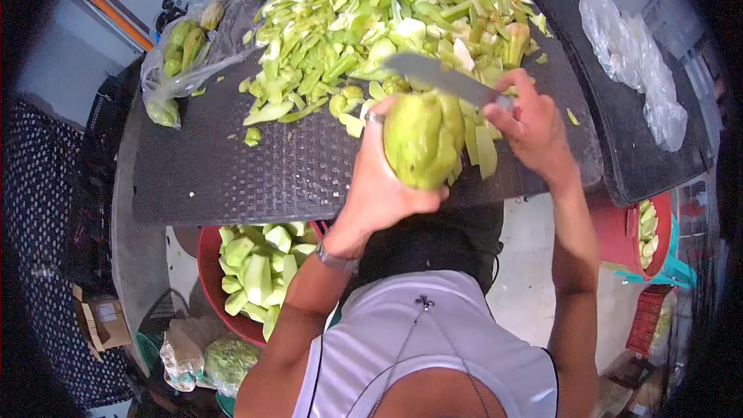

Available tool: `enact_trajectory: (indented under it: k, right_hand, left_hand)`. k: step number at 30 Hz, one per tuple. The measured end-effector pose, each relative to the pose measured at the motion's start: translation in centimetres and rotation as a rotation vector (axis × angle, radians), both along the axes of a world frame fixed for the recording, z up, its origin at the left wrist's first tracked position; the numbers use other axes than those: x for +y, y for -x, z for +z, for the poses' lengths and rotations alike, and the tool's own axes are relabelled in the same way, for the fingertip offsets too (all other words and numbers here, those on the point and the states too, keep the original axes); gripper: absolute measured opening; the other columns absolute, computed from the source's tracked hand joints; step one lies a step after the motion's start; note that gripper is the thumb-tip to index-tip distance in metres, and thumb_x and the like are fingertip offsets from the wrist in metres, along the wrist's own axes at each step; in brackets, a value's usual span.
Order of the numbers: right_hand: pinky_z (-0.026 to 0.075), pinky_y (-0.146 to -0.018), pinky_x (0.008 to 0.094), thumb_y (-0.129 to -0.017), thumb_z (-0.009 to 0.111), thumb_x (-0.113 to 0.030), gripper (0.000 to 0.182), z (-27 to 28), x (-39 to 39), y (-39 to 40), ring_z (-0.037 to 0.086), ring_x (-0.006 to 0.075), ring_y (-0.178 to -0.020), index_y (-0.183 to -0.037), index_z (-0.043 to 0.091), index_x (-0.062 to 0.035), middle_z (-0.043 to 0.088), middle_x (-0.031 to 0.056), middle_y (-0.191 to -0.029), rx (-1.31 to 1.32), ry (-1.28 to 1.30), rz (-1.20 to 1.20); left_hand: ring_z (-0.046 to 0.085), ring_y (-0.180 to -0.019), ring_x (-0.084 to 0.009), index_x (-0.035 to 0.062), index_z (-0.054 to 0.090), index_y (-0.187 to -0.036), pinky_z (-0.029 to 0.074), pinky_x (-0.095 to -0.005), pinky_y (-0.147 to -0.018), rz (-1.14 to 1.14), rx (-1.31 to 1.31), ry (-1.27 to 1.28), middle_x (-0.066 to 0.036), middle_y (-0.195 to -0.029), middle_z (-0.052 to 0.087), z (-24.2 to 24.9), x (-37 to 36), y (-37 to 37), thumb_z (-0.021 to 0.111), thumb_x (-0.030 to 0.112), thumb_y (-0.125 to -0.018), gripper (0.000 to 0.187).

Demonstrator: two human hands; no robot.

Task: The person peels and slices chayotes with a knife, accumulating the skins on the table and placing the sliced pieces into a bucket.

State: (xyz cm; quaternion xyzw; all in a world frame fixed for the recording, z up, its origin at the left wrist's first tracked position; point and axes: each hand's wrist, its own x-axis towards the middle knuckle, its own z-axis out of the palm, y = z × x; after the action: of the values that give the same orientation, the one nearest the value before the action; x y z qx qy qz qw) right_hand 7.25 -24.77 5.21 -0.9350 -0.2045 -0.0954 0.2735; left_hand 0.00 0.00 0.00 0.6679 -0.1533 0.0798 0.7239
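A large green chayote (422, 139) is held up over the near part of the dark table (232, 170). My left hand (383, 186) is wrapped round its left side and bottom. A knife (445, 77), its blade slightly blurred and pointing left, is gripped in my right hand (538, 124) just above and to the right of the chayote. Behind both hands a wide heap of green peelings (348, 23) covers the back of the table, and some strips lie right beside the chayote.
A plastic bag with whole chayotes (182, 46) lies at the table's left. A crumpled clear bag (631, 62) rests on a dark board (573, 15) at the right. Below the table stand a red tub (209, 255) of peeled pieces and another red container (611, 232).
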Motion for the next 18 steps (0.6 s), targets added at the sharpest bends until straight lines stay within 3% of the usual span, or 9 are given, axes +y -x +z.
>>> enact_trajectory:
  k: [2, 5, 8, 10, 11, 13, 15, 18]
  right_hand:
    - [0.053, -0.053, 0.0451, -0.094, 0.066, -0.064, 0.058, 0.2, 0.8, 1.4, 0.072, 0.0337, -0.060, -0.109, 0.054, -0.0088, 0.066, 0.0126, -0.061, 0.126, -0.162, 0.048]
    - [0.052, -0.053, 0.0449, -0.093, 0.068, -0.064, 0.059, -0.2, 2.8, 2.3, 0.071, 0.0352, -0.059, -0.107, 0.055, -0.0083, 0.064, 0.0129, -0.060, 0.086, -0.235, 0.079]
    - [0.053, -0.055, 0.0407, -0.083, 0.068, -0.076, 0.074, -1.2, 4.8, 3.9, 0.072, 0.0312, -0.060, -0.108, 0.055, -0.0079, 0.066, 0.0075, -0.062, -0.119, -0.026, 0.179]
    - [0.056, -0.057, 0.0398, -0.076, 0.070, -0.081, 0.080, -2.2, 5.2, 3.8, 0.073, 0.0291, -0.061, -0.107, 0.056, -0.0088, 0.068, 0.0021, -0.064, -0.180, 0.007, 0.172]
    - [0.056, -0.057, 0.0410, -0.076, 0.070, -0.080, 0.079, -1.9, 5.1, 3.8, 0.073, 0.0300, -0.061, -0.106, 0.056, -0.0084, 0.068, 0.0035, -0.064, -0.184, 0.036, 0.192]
    - [0.057, -0.056, 0.0435, -0.076, 0.071, -0.080, 0.078, -1.2, 4.6, 3.7, 0.073, 0.0318, -0.062, -0.103, 0.056, -0.0076, 0.068, 0.0062, -0.065, -0.195, 0.094, 0.234]
    - [0.057, -0.056, 0.0436, -0.076, 0.073, -0.078, 0.076, -1.4, 3.9, 2.5, 0.073, 0.0312, -0.061, -0.101, 0.055, -0.0077, 0.068, 0.0057, -0.065, -0.181, 0.038, 0.196]
    - [0.057, -0.056, 0.0439, -0.076, 0.074, -0.075, 0.074, -1.5, 3.1, 2.2, 0.073, 0.0305, -0.061, -0.100, 0.054, -0.0079, 0.067, 0.0052, -0.065, -0.179, 0.050, 0.161]
  left_hand:
    - [0.055, -0.128, -0.0234, 0.0018, 0.033, -0.148, 0.041, -0.0389, -0.114, 0.054, 0.089, 0.049, -0.011, -0.133, 0.054, 0.3, -0.4, -0.4, 0.094, 0.009, -0.056, 0.111]
    - [0.058, -0.125, -0.0240, 0.0016, 0.032, -0.149, 0.045, -0.0377, -0.110, 0.083, 0.181, 0.052, -0.011, -0.131, 0.057, -0.6, 0.8, -2.6, 0.093, 0.006, -0.057, 0.111]
    - [0.059, -0.126, -0.0250, 0.0040, 0.024, -0.153, 0.051, -0.0391, -0.104, 0.202, 0.015, -0.222, -0.015, -0.138, 0.057, -1.6, 1.2, -2.0, 0.095, 0.009, -0.066, 0.113]
    - [0.059, -0.126, -0.0251, 0.0050, 0.022, -0.153, 0.053, -0.0394, -0.103, 0.188, 0.081, -0.107, -0.015, -0.139, 0.057, -1.3, 1.0, -2.1, 0.095, 0.008, -0.068, 0.112]
    - [0.059, -0.125, -0.0250, 0.0053, 0.022, -0.153, 0.053, -0.0393, -0.103, 0.127, 0.192, 0.110, -0.015, -0.139, 0.057, -1.3, 0.8, -2.5, 0.095, 0.008, -0.068, 0.112]
    - [0.060, -0.124, -0.0247, 0.0057, 0.022, -0.153, 0.054, -0.0392, -0.102, 0.066, 0.246, 0.224, -0.015, -0.139, 0.057, -1.5, 0.8, -2.5, 0.094, 0.006, -0.067, 0.112]
    - [0.060, -0.124, -0.0244, 0.0059, 0.023, -0.152, 0.055, -0.0393, -0.101, 0.068, 0.144, 0.010, -0.014, -0.137, 0.057, -1.6, 1.1, -1.2, 0.094, 0.004, -0.065, 0.112]
    - [0.061, -0.123, -0.0243, 0.0065, 0.023, -0.152, 0.055, -0.0389, -0.101, 0.070, 0.163, -0.087, -0.012, -0.136, 0.058, 0.1, 1.4, -0.3, 0.091, 0.000, -0.061, 0.113]
